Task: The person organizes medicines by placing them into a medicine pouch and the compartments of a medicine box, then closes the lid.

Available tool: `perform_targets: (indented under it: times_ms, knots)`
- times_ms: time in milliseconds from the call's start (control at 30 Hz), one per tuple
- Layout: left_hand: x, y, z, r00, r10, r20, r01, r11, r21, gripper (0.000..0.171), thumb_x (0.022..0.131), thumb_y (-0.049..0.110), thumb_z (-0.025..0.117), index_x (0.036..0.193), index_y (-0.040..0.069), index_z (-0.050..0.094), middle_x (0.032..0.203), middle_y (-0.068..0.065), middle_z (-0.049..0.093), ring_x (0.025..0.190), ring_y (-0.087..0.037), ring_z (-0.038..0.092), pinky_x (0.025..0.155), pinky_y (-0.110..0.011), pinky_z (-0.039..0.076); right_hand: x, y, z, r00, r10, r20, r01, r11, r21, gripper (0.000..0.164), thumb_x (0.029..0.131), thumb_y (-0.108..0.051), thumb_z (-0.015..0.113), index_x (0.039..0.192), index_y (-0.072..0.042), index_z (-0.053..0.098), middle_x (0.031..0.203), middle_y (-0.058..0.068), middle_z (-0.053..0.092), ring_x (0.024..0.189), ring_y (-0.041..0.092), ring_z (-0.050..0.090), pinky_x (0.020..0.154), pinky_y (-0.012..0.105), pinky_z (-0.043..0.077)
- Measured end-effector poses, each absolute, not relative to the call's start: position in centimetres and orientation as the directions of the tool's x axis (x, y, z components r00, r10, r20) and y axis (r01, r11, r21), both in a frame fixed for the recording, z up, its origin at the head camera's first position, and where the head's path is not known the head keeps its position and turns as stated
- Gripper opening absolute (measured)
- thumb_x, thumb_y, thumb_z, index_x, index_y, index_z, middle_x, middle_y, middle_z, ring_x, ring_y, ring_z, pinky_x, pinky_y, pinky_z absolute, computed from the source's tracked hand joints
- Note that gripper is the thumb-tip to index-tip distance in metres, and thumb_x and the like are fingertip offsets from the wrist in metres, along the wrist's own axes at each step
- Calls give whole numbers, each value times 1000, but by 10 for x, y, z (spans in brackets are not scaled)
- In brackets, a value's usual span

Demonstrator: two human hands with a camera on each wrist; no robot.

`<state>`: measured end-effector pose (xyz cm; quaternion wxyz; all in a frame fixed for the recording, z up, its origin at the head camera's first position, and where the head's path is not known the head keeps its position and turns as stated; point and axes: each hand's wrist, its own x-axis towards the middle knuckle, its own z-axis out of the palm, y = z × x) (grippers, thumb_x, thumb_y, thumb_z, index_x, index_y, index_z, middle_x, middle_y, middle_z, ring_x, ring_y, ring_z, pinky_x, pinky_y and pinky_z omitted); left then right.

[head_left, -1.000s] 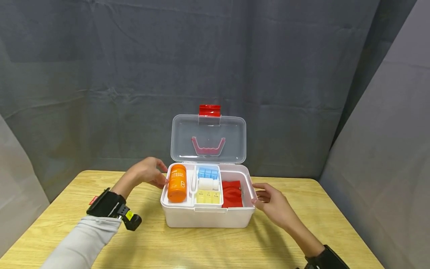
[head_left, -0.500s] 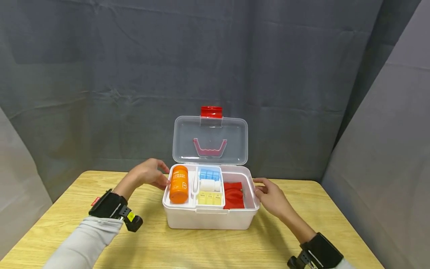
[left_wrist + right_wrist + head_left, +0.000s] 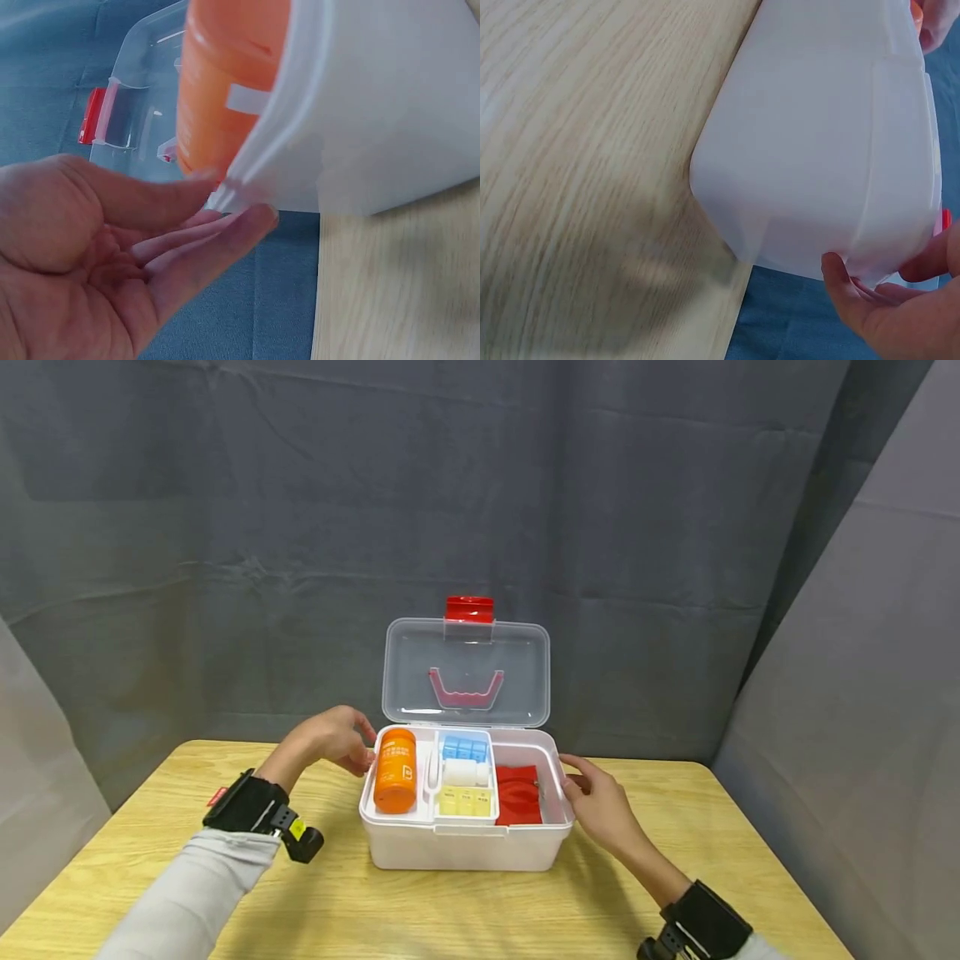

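A white plastic storage box (image 3: 470, 850) stands on the table with its clear lid (image 3: 467, 672) raised at the back. My left hand (image 3: 335, 741) pinches the rim at the box's left end, thumb on top and fingers below, as the left wrist view shows. At the opposite end my right hand (image 3: 602, 800) holds the rim in the same way, its fingers (image 3: 840, 289) against the outer wall. Inside, an orange bottle (image 3: 395, 772) lies at the left. Beside it, a small tray holds a blue pill organizer (image 3: 464, 748), a white roll-like item (image 3: 465, 772) and a yellow pill organizer (image 3: 464, 801).
A folded red cloth item (image 3: 518, 795) lies in the box's right compartment. The lid bears a red latch (image 3: 469, 609) and a pink-red handle (image 3: 466, 690). A grey curtain (image 3: 480, 510) hangs behind the wooden table (image 3: 420, 914).
The right hand has drawn in against the box's right rim, its fingers nearer the wall. The left hand and the box stay almost where they were.
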<state>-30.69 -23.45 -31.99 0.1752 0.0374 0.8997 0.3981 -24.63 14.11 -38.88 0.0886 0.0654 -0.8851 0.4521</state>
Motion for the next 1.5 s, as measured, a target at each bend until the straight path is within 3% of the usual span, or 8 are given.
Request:
perform_targets:
  times_ms: [167,300,400,633,933,1200,1500]
  knots:
    - [-317,-232,-318,-971,127,-204,-62,689,722,41,100,5,50,137,-12,48,112,-27,62,89,-29,67,88,-41,60,-245,140,-389,-976,-14,220,-186,588,-787,42,101,-5,53,143,-3,54,125,26,68,112,37,69,91,47,58]
    - [-327,-230,-320,-980,72,-183,-82,695,714,50,106,16,38,152,-5,35,146,-30,47,122,-41,58,101,-49,53,-243,141,-389,-976,-14,217,-182,595,-783,42,101,-6,54,144,-4,54,126,26,68,112,37,69,91,47,58]
    - [-334,-228,-323,-980,51,-190,-110,656,747,53,107,18,30,156,-4,28,158,-28,33,139,-45,44,108,-53,46,-242,142,-390,-974,-12,226,-187,603,-775,42,101,-6,54,143,-5,55,125,25,68,111,37,70,91,48,58]
    - [-347,-221,-324,-982,6,-188,-159,512,844,56,111,24,23,158,-5,18,163,-27,23,149,-45,29,115,-54,38,-240,141,-391,-965,-9,262,-213,608,-765,41,101,-6,54,142,-3,56,119,24,71,103,33,72,87,43,58]
    - [-351,-229,-326,-985,84,-153,-107,400,910,60,112,28,20,160,-4,4,168,-24,9,155,-41,13,123,-54,24,-242,134,-392,-963,-8,270,-221,596,-772,42,101,-6,55,142,-3,56,117,23,73,100,32,72,81,32,56]
    - [-355,-223,-327,-973,157,-168,-117,296,948,59,112,29,26,160,-3,12,166,-21,22,155,-36,20,125,-50,22,-242,132,-394,-966,-10,258,-212,601,-771,43,101,-6,55,144,-4,56,120,23,71,104,35,72,83,37,57]
    - [-357,-218,-323,-970,115,-216,-175,287,942,62,112,33,27,161,0,9,165,-20,25,153,-34,27,124,-49,25,-240,133,-392,-969,-9,247,-203,599,-774,42,101,-7,55,143,-3,56,122,23,71,106,32,71,87,40,58]
